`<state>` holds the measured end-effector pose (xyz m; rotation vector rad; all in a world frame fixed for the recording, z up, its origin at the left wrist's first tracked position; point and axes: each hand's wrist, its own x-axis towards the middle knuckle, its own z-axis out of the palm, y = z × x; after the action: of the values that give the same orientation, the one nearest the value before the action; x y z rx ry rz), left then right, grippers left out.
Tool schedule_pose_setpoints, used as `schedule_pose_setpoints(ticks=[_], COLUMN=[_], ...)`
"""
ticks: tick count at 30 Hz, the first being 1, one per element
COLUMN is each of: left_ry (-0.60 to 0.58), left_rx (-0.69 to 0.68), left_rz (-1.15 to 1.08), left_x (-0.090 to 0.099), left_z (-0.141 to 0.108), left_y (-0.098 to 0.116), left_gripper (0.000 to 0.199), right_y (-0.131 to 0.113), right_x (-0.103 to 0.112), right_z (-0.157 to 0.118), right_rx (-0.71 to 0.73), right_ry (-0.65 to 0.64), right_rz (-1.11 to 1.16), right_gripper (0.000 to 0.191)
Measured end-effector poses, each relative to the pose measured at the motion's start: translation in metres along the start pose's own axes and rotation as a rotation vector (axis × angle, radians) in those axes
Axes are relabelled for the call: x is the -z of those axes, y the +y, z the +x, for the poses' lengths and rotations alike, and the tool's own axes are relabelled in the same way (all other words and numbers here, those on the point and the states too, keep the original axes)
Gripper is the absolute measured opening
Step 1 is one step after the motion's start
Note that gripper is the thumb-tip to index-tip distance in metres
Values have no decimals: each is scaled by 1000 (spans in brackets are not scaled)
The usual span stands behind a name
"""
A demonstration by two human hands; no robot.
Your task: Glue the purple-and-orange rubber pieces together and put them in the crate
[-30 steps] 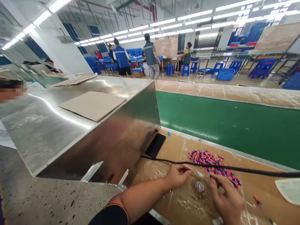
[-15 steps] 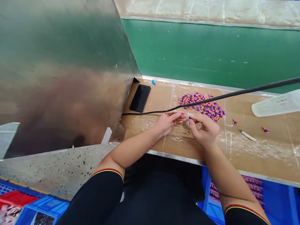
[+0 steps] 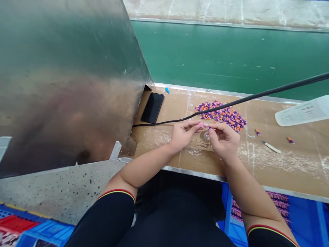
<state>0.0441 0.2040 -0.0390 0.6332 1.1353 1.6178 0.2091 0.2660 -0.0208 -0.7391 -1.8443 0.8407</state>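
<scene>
My left hand (image 3: 183,134) pinches a small round pink piece (image 3: 200,125) between thumb and fingertips. Close beside it, my right hand (image 3: 224,139) is closed in a pinch on a small purple piece (image 3: 208,127), mostly hidden by the fingers. The two pieces nearly meet; whether they touch I cannot tell. Under the fingertips lies a clear, shiny round thing (image 3: 206,136), partly covered. Just beyond my hands spreads a pile of small purple-and-orange pieces (image 3: 232,118). Two similar pieces lie apart, one purple-and-orange piece (image 3: 257,132) near the pile, another (image 3: 290,140) farther right.
A black cable (image 3: 246,98) crosses above the table (image 3: 272,173). A craft knife (image 3: 271,146) lies right, near a translucent plastic container (image 3: 303,112). Left are a phone (image 3: 152,107), a blue tip (image 3: 167,90) and a metal panel (image 3: 77,85). A blue crate (image 3: 305,219) stands below.
My left hand has turned and its fingers have closed up, so the pink piece now shows at the fingertips. My right hand stays almost in place.
</scene>
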Motion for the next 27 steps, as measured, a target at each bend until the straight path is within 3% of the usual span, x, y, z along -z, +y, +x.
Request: schedule_pose_setpoints(ticks=[4,10,13,16,22,25,27], left_ry=[-35,66,19,-31,-79,-93,-107], left_rx=[-73,-135,-314,-503,-750,-837,-816], left_rz=[70,155,296,441,643,706,728], left_x=[-2,-5,-1,5,13,15,15], left_z=[-4,-8,-9,-7,-6,-8,-9], left_y=[2,-1,-2,1,12,14,14], left_gripper=[62,65,54,37,19,17,19], right_y=[0,-9,-10,-9,-16,-17,-17], right_x=[-1,0,0,0,-1,-4,-6], right_z=[-2,3,5,6,7,5,3], right_rx=[-8,22,18,-97,-270,-296,-306], right_ry=[-7,14,-29,-72,-48,-8,12], right_rz=[36,24,40,162,311,353,349], right_gripper=[11,12,9,12,42,47,46])
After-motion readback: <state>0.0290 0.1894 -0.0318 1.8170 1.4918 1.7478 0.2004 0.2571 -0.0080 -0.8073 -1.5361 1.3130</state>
